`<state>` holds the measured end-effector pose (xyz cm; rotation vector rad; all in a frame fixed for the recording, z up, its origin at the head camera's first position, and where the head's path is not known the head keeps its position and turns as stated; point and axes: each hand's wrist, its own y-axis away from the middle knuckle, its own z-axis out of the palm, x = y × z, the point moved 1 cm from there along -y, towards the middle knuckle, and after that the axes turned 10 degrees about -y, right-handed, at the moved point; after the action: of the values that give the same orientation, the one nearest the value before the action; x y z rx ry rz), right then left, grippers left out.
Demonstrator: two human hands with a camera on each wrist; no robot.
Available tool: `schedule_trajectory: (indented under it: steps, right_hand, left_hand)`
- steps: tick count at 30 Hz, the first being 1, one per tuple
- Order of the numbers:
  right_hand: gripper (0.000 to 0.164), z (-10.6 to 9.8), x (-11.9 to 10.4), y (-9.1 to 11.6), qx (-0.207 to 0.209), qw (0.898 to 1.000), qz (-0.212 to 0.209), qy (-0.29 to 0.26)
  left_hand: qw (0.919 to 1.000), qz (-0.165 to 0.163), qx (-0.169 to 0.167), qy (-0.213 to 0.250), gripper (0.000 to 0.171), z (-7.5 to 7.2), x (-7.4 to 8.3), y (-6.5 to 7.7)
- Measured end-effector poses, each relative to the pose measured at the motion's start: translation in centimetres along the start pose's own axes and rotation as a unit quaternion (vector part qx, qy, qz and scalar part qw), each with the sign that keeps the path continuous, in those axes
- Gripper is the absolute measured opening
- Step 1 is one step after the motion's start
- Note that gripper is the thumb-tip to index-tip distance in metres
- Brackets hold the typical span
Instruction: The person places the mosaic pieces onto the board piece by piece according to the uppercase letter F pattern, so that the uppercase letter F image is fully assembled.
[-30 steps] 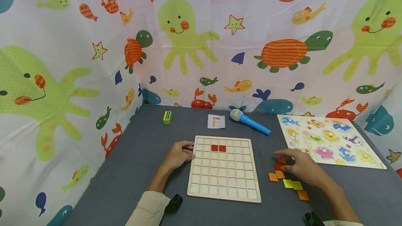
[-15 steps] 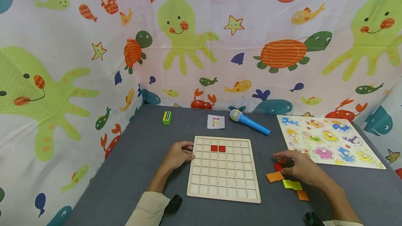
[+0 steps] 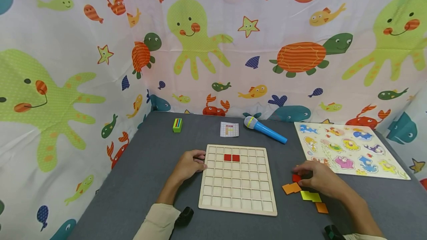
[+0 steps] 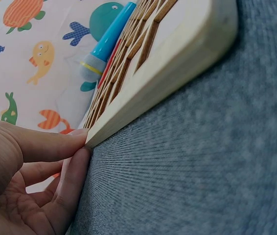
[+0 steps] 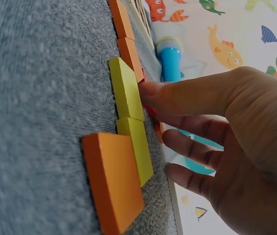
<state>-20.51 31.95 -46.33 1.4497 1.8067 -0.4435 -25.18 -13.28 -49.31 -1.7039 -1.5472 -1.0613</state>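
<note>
My left hand [image 3: 187, 166] holds the left edge of a pale wooden grid board [image 3: 239, 184], its thumb and a finger meeting at that edge in the left wrist view. Two red square tiles [image 3: 231, 157] sit side by side in the board's second row. To the right of the board, my right hand [image 3: 318, 178] pinches a loose red tile [image 3: 296, 178] between thumb and fingers; in the right wrist view the thumb hides most of it. Close by lie two orange tiles [image 3: 291, 188], two yellow tiles [image 5: 135, 152] and another orange tile [image 5: 113, 181]. One more orange tile is mostly behind the fingers.
Behind the board lie a small pattern card [image 3: 229, 129], a blue toy microphone [image 3: 268, 130] and a green box with coloured stripes [image 3: 177, 125]. A sea-animal picture board [image 3: 353, 151] lies at the right. A printed curtain [image 3: 213, 47] rises behind the grey table.
My right fingers have drawn in around the red tile, which has turned slightly. The two orange tiles beside it have shifted a little left and together. My left hand and the board stay put.
</note>
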Motion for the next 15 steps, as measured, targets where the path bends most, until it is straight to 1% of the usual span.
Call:
schedule_trajectory:
  steps: [3, 7, 15]
  right_hand:
    - [0.038, -0.04, 0.06, 0.04, 0.004, 1.000, 0.008, 0.008]
    - [0.038, -0.07, 0.09, 0.12, 0.010, 1.000, 0.019, 0.014]
    - [0.036, -0.21, 0.22, 0.24, 0.005, 1.000, 0.019, 0.020]
  left_hand:
    - [1.0000, -0.002, 0.002, 0.004, 0.051, 0.01, 0.04, -0.01]
    - [1.0000, -0.001, 0.004, 0.005, 0.051, -0.01, 0.09, 0.01]
    - [1.0000, 0.005, 0.002, 0.001, 0.051, 0.00, 0.17, 0.11]
